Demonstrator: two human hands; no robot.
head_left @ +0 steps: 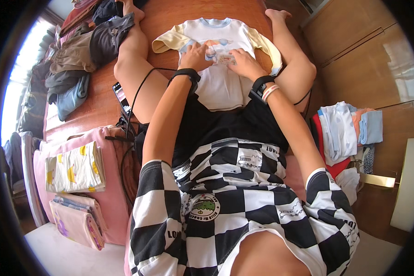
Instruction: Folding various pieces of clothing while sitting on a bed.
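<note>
A small child's long-sleeved shirt (223, 89) lies spread between my legs, neck end away from me. It is white, with pale yellow sleeves, a light blue collar and a coloured picture on the chest. My left hand (195, 57) rests on the left side of the chest, palm down, fingers apart. Across from it, my right hand (246, 64) touches the right side of the picture, its fingers also apart. Neither hand holds anything. The left sleeve points outward, while the right one runs down along my leg. The bottom hem reaches close to my black shorts.
Dark and brown clothes (76, 55) are heaped at the left. A phone (121, 97) and black cable lie by my left thigh. Folded yellow-patterned cloth (73, 168) and pink cloth (76, 221) sit nearer. Folded clothes (340, 131) are stacked right, beside wooden cabinets (368, 69).
</note>
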